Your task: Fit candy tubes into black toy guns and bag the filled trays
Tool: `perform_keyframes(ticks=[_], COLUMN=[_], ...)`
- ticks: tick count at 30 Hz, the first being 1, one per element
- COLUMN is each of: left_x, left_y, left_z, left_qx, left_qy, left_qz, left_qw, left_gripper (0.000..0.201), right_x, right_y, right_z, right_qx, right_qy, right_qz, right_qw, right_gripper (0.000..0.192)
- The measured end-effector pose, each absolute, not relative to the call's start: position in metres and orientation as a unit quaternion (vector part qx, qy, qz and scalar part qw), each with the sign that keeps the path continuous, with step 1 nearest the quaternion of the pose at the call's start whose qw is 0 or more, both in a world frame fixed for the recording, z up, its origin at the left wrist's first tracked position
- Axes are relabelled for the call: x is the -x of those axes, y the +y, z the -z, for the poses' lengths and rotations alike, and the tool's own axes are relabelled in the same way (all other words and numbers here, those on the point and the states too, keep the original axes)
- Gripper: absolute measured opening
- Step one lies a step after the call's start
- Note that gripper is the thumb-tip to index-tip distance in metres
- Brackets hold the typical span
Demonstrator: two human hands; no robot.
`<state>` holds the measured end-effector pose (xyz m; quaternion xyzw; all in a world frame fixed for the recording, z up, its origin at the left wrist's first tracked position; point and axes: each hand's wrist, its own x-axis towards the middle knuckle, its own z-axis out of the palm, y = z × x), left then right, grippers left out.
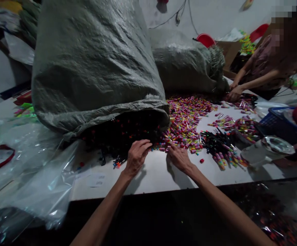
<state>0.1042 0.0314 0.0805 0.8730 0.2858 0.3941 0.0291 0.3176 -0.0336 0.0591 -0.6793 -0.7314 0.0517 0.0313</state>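
My left hand (137, 155) is at the front of the sack's mouth, fingers bent and held together over the edge of the dark pieces. Whatever its fingertips hold, if anything, is hidden. To its right, my right hand (179, 158) has its fingers curled at the near edge of a heap of small pink, yellow and red capped pieces (185, 118). I cannot make out what is in that hand. A large grey-green woven sack (97, 61) lies with its mouth toward me, and black pieces with orange and red bits (122, 128) fill the opening.
Clear plastic bags (43, 171) cover the table's left side. A second sack (186, 61) lies behind the heap. Bundled black sticks (218, 143), a clear cup (268, 150) and a blue basket (279, 123) are at right. A co-worker's hands (235, 91) work at the far right.
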Motion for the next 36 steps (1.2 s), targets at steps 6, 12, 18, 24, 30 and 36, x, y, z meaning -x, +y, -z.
perform_keyframes(ticks=[6, 12, 18, 24, 30, 36], left_x=[-0.117, -0.112, -0.103, -0.11, -0.111, -0.114], left_y=[0.0, -0.021, -0.03, -0.037, -0.042, -0.045], left_z=[-0.072, -0.066, -0.075, -0.081, -0.084, -0.087], left_qx=[-0.868, -0.865, -0.894, -0.919, -0.925, -0.928], left_qy=[0.335, 0.409, 0.395, 0.364, 0.346, 0.331], left_qz=[-0.334, -0.195, -0.12, -0.075, -0.082, -0.096], left_qw=[0.148, 0.215, 0.177, 0.133, 0.13, 0.139], left_gripper=[0.019, 0.016, 0.018, 0.019, 0.016, 0.016], right_x=[-0.315, -0.305, -0.3, -0.3, -0.306, -0.305], right_y=[-0.028, -0.031, -0.054, -0.08, -0.086, -0.092], right_z=[-0.049, -0.048, -0.063, -0.089, -0.093, -0.095], right_qx=[0.663, 0.679, 0.532, 0.495, 0.512, 0.506], right_qy=[-0.745, -0.714, -0.613, -0.616, -0.604, -0.564], right_qz=[-0.023, -0.081, -0.44, -0.477, -0.476, -0.507], right_qw=[0.07, 0.151, 0.384, 0.385, 0.382, 0.411], right_gripper=[0.025, 0.015, 0.023, 0.023, 0.026, 0.031])
